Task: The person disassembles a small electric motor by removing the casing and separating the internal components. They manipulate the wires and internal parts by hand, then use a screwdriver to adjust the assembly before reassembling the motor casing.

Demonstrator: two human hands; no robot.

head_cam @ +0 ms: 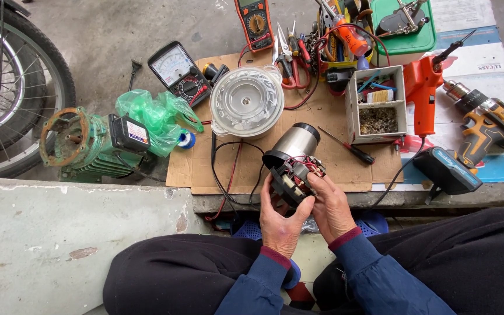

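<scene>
Head view: left hand (279, 221) and right hand (332, 208) both closed around open black base of small steel-bodied electric kettle (293, 160), tipped on side just below centre, red wires and parts exposed. Clear round plastic lid (246, 101) at 11 o'clock from kettle, on brown cardboard sheet (333, 105). Red-handled screwdriver (348, 147) at 2 o'clock. Orange glue gun (422, 93) farther right; green pump motor (91, 143) at 9 o'clock.

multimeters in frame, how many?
2. An analog multimeter with a white dial lies on the floor at the cardboard's upper-left corner. An orange digital multimeter sits at the top edge, partly cropped. More could be hidden in the tool pile.
</scene>
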